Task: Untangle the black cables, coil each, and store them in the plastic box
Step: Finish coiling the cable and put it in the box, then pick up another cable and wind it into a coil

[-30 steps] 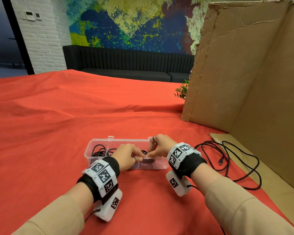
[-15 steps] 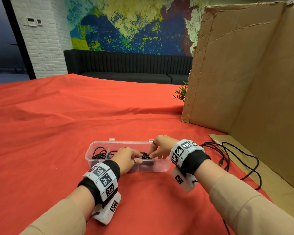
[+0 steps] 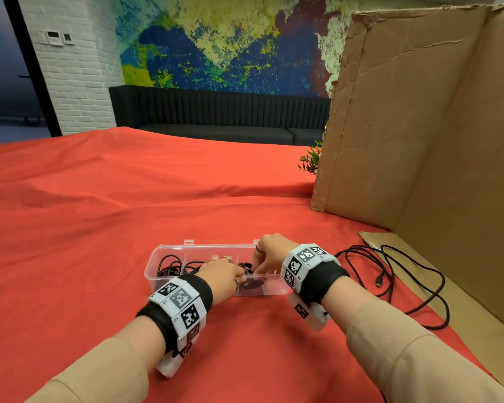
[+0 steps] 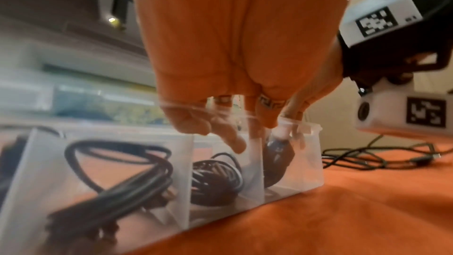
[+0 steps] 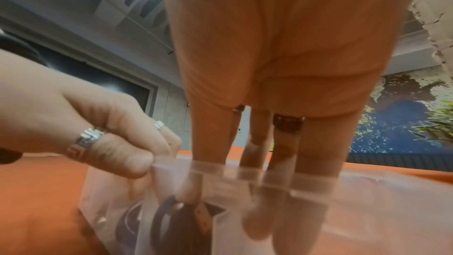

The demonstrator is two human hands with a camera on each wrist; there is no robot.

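— While my left hand (image 3: 220,276) and right hand (image 3: 269,258) are pressing the small black cable coil (image 3: 252,282) into the clear plastic box (image 3: 169,249), fingers loosely curled, where's the remaining one lying?
— I'm seeing the loose black cable (image 3: 413,286) sprawling rightward, nearer my right hand

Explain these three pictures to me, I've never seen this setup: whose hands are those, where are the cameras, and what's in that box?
No machine here: a person works bare-handed, with tagged camera bands on both wrists. One picture comes from a head camera; the others look along each hand. On the red cloth stands a clear plastic box with dividers; coiled black cables already fill its left compartments. Both the left hand and right hand reach into the right compartment, pushing another coil down. One loose cable lies to the right, near the cardboard.
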